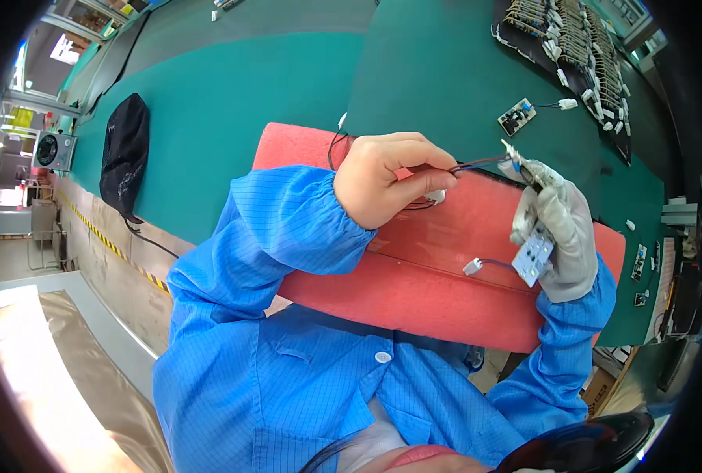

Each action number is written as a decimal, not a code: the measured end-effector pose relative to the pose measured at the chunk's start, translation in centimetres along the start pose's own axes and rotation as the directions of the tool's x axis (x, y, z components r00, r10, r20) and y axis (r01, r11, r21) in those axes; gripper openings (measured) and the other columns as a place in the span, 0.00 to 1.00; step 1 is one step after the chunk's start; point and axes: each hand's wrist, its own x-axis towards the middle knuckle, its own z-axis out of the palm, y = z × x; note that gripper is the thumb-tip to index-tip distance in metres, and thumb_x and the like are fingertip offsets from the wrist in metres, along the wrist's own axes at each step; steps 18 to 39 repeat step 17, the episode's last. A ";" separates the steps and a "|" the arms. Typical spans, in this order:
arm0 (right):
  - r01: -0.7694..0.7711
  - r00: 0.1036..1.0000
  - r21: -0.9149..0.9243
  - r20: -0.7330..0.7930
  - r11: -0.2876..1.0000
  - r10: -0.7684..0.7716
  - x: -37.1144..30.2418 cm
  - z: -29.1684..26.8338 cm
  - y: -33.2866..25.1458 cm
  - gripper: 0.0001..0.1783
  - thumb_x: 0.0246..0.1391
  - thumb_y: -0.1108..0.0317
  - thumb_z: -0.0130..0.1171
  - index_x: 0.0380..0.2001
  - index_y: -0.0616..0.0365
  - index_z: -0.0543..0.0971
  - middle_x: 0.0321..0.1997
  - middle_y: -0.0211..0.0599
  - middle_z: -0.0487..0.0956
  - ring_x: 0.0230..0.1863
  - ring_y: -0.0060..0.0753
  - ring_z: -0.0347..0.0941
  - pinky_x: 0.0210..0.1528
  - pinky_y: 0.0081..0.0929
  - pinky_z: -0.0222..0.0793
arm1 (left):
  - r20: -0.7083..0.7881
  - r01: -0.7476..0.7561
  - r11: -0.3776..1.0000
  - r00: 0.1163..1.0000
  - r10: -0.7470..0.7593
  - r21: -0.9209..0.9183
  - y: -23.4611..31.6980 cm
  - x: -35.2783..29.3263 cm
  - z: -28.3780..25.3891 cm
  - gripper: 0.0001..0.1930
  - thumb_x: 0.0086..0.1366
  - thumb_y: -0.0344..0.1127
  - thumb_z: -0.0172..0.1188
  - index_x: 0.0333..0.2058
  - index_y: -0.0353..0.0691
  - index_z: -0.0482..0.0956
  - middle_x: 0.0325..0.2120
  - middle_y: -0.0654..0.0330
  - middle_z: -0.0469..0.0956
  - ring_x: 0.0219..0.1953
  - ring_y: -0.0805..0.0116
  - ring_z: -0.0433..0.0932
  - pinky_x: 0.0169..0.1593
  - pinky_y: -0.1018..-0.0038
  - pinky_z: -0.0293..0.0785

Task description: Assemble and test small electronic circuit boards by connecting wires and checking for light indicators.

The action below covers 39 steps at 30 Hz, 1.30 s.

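My bare left hand (398, 177) pinches thin dark wires (477, 163) between thumb and fingers. A white plug (437, 195) hangs just below those fingertips. The wires run across to my right hand (556, 217), which wears a white glove and is closed around a small circuit board. One white board (534, 254) with shiny dots sticks out under the gloved fingers, and a wire leads from it to another white plug (472, 266). At the top of the glove, a further white part (512, 162) meets the wires; its kind is unclear. Both hands are above a pink foam block (414, 298).
On the green mat (232, 87), beyond the foam, lies a loose circuit board (518, 117) with a white plug. Rows of boards (571, 39) fill a dark tray at the far right. A black pouch-like thing (126, 154) with a cord lies left. Smaller boards (640, 262) lie right.
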 end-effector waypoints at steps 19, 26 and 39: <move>0.210 0.969 -0.752 0.075 0.625 -0.236 -0.3 -1.9 -1.5 0.19 0.47 0.57 0.53 0.36 0.61 0.78 0.28 0.36 0.78 0.24 0.24 0.72 0.23 0.16 0.65 | 0.140 -0.118 0.978 0.986 0.095 0.169 -0.3 -0.2 -0.5 0.05 0.52 0.29 0.62 0.29 0.38 0.76 0.26 0.56 0.76 0.32 0.59 0.76 0.35 0.67 0.71; 0.210 0.969 -0.752 0.075 0.625 -0.236 -0.3 -1.9 -1.5 0.19 0.47 0.57 0.53 0.36 0.61 0.78 0.28 0.36 0.78 0.24 0.24 0.72 0.23 0.16 0.65 | 0.140 -0.118 0.978 0.986 0.095 0.169 -0.3 -0.2 -0.5 0.05 0.52 0.29 0.62 0.29 0.38 0.76 0.26 0.56 0.76 0.32 0.59 0.76 0.35 0.67 0.71; 0.210 0.969 -0.752 0.075 0.625 -0.236 -0.3 -1.9 -1.5 0.19 0.47 0.57 0.53 0.36 0.61 0.78 0.28 0.36 0.78 0.24 0.24 0.72 0.23 0.16 0.65 | 0.140 -0.118 0.978 0.986 0.095 0.169 -0.3 -0.2 -0.5 0.05 0.52 0.29 0.62 0.29 0.38 0.76 0.26 0.56 0.76 0.32 0.59 0.76 0.35 0.67 0.71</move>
